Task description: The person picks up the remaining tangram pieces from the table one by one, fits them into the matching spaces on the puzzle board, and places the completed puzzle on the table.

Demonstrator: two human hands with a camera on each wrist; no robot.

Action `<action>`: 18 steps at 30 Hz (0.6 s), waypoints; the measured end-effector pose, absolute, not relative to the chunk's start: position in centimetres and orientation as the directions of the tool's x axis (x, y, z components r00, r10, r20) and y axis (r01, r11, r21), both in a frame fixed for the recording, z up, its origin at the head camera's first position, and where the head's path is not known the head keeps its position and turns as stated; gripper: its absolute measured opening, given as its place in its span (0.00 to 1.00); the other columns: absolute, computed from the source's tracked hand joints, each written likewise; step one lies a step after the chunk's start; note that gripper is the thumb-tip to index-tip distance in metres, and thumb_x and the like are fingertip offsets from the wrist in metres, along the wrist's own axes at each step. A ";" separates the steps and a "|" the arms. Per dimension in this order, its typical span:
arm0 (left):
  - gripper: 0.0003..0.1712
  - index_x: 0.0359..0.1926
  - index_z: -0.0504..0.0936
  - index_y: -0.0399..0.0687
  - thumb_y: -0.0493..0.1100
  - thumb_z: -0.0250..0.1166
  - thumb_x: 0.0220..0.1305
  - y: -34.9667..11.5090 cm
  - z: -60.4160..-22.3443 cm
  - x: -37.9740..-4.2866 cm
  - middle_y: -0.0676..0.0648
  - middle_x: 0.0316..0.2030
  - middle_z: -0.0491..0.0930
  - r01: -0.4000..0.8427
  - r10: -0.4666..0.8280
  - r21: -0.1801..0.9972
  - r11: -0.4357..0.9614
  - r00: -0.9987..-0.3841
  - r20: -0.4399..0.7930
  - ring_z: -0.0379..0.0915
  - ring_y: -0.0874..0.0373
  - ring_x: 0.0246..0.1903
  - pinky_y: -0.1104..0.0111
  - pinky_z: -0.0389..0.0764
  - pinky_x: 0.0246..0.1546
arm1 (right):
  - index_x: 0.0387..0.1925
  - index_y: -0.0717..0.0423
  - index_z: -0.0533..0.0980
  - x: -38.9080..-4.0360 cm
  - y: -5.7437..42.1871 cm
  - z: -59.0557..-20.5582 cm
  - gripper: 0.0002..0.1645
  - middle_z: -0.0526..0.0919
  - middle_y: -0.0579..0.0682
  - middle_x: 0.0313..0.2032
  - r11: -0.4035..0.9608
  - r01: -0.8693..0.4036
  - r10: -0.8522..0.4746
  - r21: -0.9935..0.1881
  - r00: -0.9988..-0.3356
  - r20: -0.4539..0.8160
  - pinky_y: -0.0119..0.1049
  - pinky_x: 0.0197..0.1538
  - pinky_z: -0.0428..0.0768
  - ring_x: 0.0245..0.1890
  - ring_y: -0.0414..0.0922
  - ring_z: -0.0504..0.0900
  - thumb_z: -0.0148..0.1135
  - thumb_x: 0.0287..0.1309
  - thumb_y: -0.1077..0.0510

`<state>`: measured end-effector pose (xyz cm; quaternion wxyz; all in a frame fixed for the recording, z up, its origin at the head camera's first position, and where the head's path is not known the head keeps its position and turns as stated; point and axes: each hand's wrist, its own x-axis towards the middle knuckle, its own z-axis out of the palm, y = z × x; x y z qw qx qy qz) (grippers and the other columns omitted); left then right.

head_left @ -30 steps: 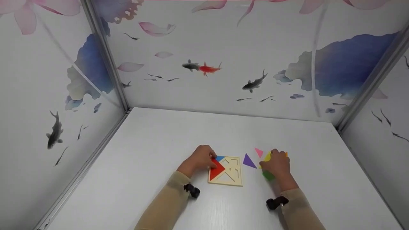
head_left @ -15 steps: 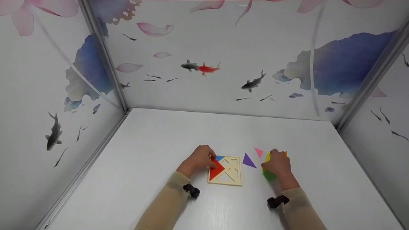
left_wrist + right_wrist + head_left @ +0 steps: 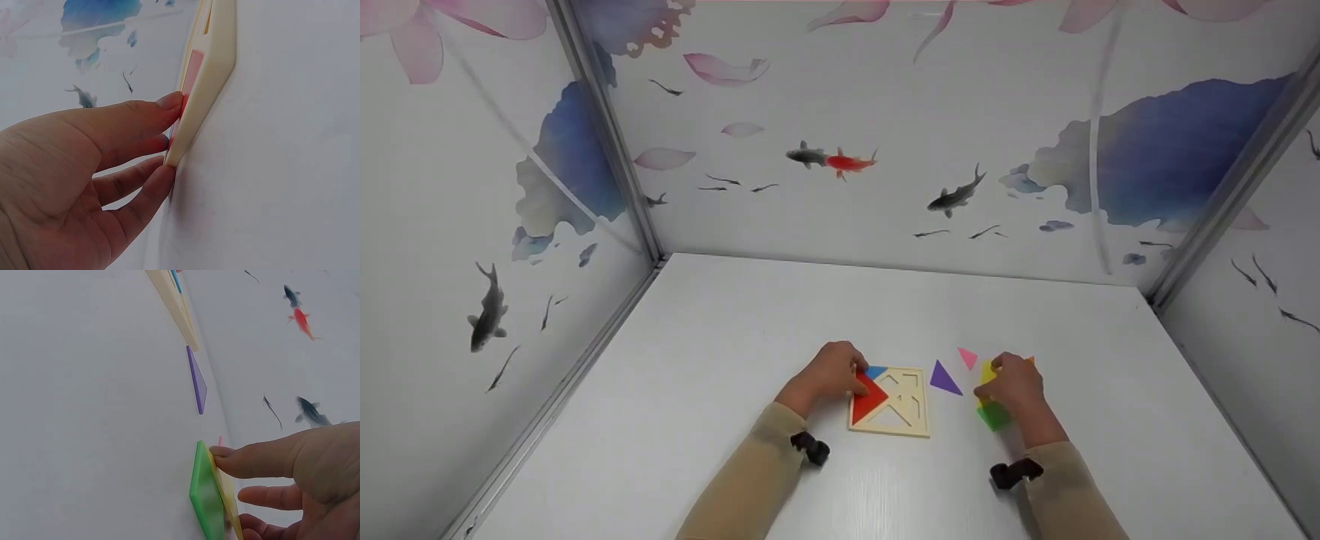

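Note:
A pale wooden tangram tray [image 3: 911,426] lies flat on the table. My left hand [image 3: 831,371] grips its left edge, thumb on the red triangle [image 3: 868,403] set in it, fingertips at the rim in the left wrist view. A blue piece [image 3: 875,371] sits in the tray's far-left corner. To the right, my right hand [image 3: 1016,386] pinches a yellow piece [image 3: 226,490], its thumb on the near edge; the hand hides much of that piece. A green piece [image 3: 207,498] lies against the yellow one. An orange piece [image 3: 1031,361] shows just beyond the hand.
Between tray and right hand lies a purple triangle [image 3: 944,379], with a pink triangle [image 3: 968,358] farther back. The white table [image 3: 735,315] is enclosed by printed panels at the back and sides. Both wrists carry small black cameras.
My right hand has shifted slightly right, and more of the green piece shows beside it. The left hand and tray have stayed in place.

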<state>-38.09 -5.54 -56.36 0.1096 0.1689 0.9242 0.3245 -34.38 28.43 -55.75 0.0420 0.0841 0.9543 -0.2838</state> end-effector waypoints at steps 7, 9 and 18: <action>0.22 0.54 0.90 0.46 0.44 0.81 0.59 -5.5 -56.2 -38.0 0.50 0.48 0.82 0.231 0.376 0.641 0.732 -0.922 -0.097 0.73 0.54 0.50 0.57 0.79 0.62 | 0.62 0.71 0.74 -34.4 28.6 -55.7 0.40 0.80 0.71 0.60 0.804 0.219 0.164 -0.553 -0.975 -0.148 0.57 0.61 0.82 0.55 0.64 0.80 0.80 0.55 0.53; 0.22 0.54 0.90 0.46 0.44 0.81 0.59 -5.5 -56.1 -37.9 0.50 0.48 0.82 0.227 0.375 0.646 0.729 -0.922 -0.100 0.73 0.54 0.49 0.57 0.79 0.61 | 0.63 0.71 0.73 -34.4 28.8 -55.8 0.42 0.80 0.71 0.60 0.796 0.228 0.169 -0.562 -0.973 -0.154 0.57 0.61 0.83 0.55 0.64 0.79 0.80 0.55 0.53; 0.22 0.54 0.90 0.45 0.43 0.80 0.59 -5.5 -56.3 -38.0 0.49 0.49 0.81 0.229 0.379 0.649 0.726 -0.920 -0.099 0.73 0.54 0.51 0.57 0.79 0.62 | 0.62 0.70 0.73 -34.1 29.2 -55.9 0.41 0.80 0.70 0.58 0.783 0.222 0.162 -0.581 -0.975 -0.154 0.58 0.61 0.81 0.56 0.63 0.78 0.80 0.54 0.52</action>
